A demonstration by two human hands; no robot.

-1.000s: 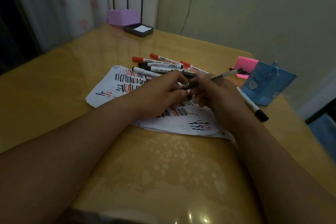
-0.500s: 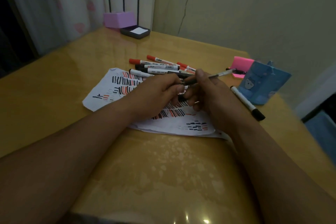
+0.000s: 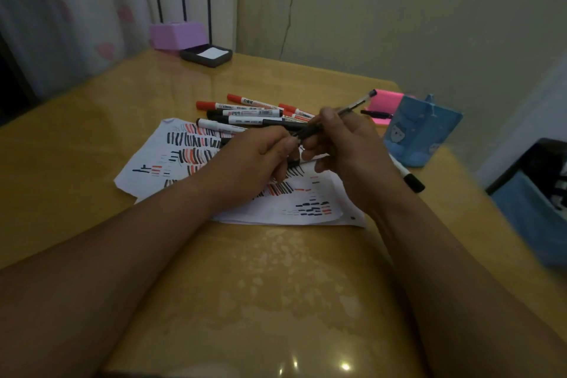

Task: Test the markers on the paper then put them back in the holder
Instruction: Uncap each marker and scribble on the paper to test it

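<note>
Compared with half a second back, the slim pen [image 3: 356,103] had tipped up steeper, far end poking up by the pink block [image 3: 385,101], while the left hand [image 3: 254,166] and right hand [image 3: 346,144] stayed bunched together in about the same spot. Big picture: the yellow table [image 3: 92,163] carried the paper [image 3: 306,212], which was already crammed with black and red test strokes, and the blue holder [image 3: 423,132] stood off to the right, just past the sheet's right side. A pile of markers [image 3: 245,112] lay across the paper's far edge, and one loose marker [image 3: 408,176] with a black cap lay just beside the holder. The hands were together above the paper, the right wrapped round the pen's barrel, the left fingers pinched on its near end; couldn't tell whether that was a cap or the bare tip under there, too dark. My read was they were uncapping it for its test. To do that well I'd have pulled straight along the barrel rather than bending it, since it looked thin, kept the right grip close to the joint so it didn't jerk, and hung on to the cap in the left hand. Then aimed for the bare white patch near the front edge, so a faint line would actually show, and capped it firmly before dropping it in the holder.
</note>
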